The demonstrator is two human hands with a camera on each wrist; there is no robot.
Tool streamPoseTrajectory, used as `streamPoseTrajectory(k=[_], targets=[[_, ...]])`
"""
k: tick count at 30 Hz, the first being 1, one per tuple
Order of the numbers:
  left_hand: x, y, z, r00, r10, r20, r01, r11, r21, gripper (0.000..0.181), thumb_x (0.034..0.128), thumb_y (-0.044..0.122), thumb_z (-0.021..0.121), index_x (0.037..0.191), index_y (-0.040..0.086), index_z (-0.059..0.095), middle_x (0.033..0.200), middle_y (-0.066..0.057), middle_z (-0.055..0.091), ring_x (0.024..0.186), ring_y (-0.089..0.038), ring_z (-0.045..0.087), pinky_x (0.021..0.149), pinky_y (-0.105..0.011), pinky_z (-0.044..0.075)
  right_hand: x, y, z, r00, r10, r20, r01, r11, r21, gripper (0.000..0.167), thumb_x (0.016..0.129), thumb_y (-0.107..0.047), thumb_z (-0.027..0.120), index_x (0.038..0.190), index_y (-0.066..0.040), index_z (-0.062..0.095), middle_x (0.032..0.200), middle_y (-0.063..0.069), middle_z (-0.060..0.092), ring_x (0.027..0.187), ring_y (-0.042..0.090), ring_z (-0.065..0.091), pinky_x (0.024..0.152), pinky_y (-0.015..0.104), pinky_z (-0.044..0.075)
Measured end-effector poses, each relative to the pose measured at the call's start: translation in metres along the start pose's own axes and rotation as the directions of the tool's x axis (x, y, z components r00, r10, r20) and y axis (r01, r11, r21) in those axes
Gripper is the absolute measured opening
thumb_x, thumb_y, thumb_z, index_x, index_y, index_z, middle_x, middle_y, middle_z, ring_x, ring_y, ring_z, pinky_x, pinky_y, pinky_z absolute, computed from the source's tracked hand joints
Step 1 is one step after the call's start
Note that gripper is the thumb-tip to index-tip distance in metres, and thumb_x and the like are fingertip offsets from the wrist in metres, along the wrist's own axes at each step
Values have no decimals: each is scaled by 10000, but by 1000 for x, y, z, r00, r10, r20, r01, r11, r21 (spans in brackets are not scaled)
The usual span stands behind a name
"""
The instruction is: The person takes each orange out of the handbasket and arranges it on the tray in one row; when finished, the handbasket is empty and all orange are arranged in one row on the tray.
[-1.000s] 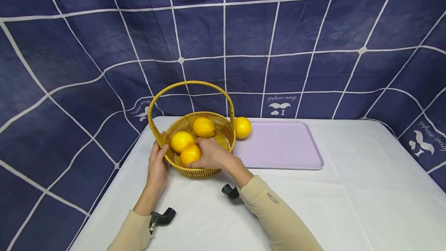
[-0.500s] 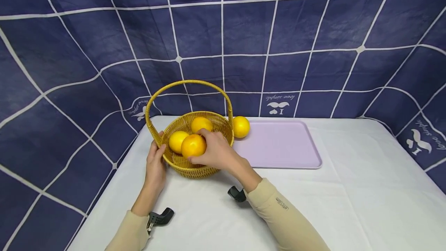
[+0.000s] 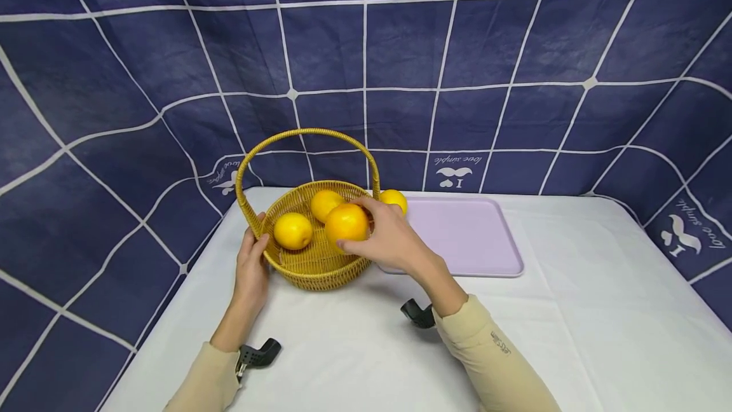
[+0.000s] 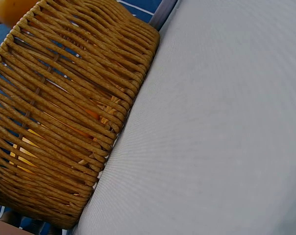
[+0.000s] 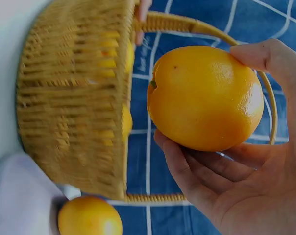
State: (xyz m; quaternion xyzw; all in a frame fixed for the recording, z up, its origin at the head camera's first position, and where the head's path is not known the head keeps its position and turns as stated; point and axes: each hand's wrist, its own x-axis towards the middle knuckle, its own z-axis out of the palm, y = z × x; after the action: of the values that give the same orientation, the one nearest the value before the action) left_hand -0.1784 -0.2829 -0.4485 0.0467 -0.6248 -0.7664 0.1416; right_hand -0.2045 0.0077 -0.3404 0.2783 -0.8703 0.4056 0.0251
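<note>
In the head view, my right hand (image 3: 394,237) holds an orange (image 3: 346,227) above the right side of the wicker basket (image 3: 320,280); the right wrist view shows that orange (image 5: 205,98) between thumb and fingers, clear of the rim. Two yellow-orange fruits (image 3: 293,231) (image 3: 326,205) lie inside the basket. My left hand (image 3: 250,272) grips the basket's left rim by the foot of the handle, its fingertips partly hidden behind the wicker. The left wrist view is mostly filled by the basket's woven wall (image 4: 64,98).
A lilac tray (image 3: 463,237) lies right of the basket. Another orange (image 3: 394,201) rests at its back left corner, partly behind the basket handle and my right hand. A white cloth (image 3: 589,310) covers the table, with a blue gridded curtain (image 3: 492,43) behind and at both sides.
The orange in my right hand has risen from the basket's front and moved right. The fruit at the left of the basket has shifted slightly. My left hand stays on the rim.
</note>
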Motion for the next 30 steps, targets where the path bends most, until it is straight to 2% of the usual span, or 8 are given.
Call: streamPoseTrajectory(k=[6, 8, 11, 16, 21, 23, 25, 30], targets=[[-1, -1, 0, 1000, -3, -7, 3, 1000, -3, 526, 1151, 183, 372, 1672, 210, 303, 1744, 44, 243, 1585, -119, 238, 1322, -317, 154, -1, 10, -23, 994, 13, -109, -9, 999, 31, 641, 790, -422, 839, 1346, -168, 644, 1191, -2, 731, 1039, 208, 692, 907, 381, 593], [-1, 0, 0, 1000, -1, -4, 1, 1000, -1, 524, 1152, 188, 374, 1670, 225, 309, 1741, 51, 251, 1582, -111, 238, 1319, -306, 155, 0, 13, -30, 988, 15, -156, -6, 998, 56, 616, 802, -394, 844, 1335, -153, 650, 1191, 10, 737, 1012, 215, 728, 869, 389, 628], [-1, 0, -1, 1000, 2, 5, -2, 1000, 4, 529, 1153, 195, 377, 1675, 231, 299, 1740, 63, 248, 1581, -104, 232, 1316, -295, 151, 1, 19, -41, 974, 39, -223, -25, 998, 63, 618, 818, -379, 845, 1348, -129, 647, 1192, 43, 741, 1017, 240, 727, 912, 393, 600], [-1, 1, -1, 1000, -1, 9, 1, 1000, 15, 539, 1152, 204, 378, 1682, 228, 280, 1743, 71, 240, 1583, -103, 231, 1320, -294, 143, 3, 33, -53, 946, 134, -296, -127, 991, 44, 676, 832, -410, 838, 1391, -99, 618, 1204, 116, 743, 1048, 294, 721, 1049, 466, 461], [-1, 1, 0, 1000, 2, 13, -2, 1000, 21, 536, 1153, 208, 378, 1680, 231, 285, 1742, 71, 242, 1584, -99, 227, 1321, -297, 145, 4, 50, -60, 905, 238, -351, -247, 969, 19, 743, 820, -461, 829, 1424, -113, 570, 1215, 184, 749, 1110, 344, 698, 1017, 498, 493], [-1, 1, 1, 1000, 0, 14, 0, 1000, 17, 537, 1152, 208, 383, 1680, 231, 286, 1742, 73, 242, 1584, -99, 224, 1320, -293, 146, 4, 57, -61, 886, 279, -371, -293, 956, 21, 736, 816, -473, 827, 1392, -103, 557, 1189, 193, 750, 1102, 362, 685, 921, 495, 558], [0, 1, 0, 1000, -3, 10, 3, 1000, 13, 537, 1150, 207, 388, 1677, 241, 294, 1740, 80, 247, 1583, -96, 225, 1318, -286, 147, 6, 65, -60, 870, 311, -383, -328, 944, 23, 726, 814, -481, 820, 1356, -85, 543, 1163, 205, 744, 1098, 385, 658, 909, 500, 550], [0, 0, 0, 1000, -9, 1, 9, 1000, 6, 540, 1149, 195, 386, 1679, 240, 290, 1740, 83, 248, 1584, -102, 232, 1315, -277, 154, 8, 85, -54, 846, 370, -384, -386, 922, 38, 726, 823, -471, 809, 1338, -38, 537, 1193, 237, 713, 1119, 415, 622, 937, 512, 540]])
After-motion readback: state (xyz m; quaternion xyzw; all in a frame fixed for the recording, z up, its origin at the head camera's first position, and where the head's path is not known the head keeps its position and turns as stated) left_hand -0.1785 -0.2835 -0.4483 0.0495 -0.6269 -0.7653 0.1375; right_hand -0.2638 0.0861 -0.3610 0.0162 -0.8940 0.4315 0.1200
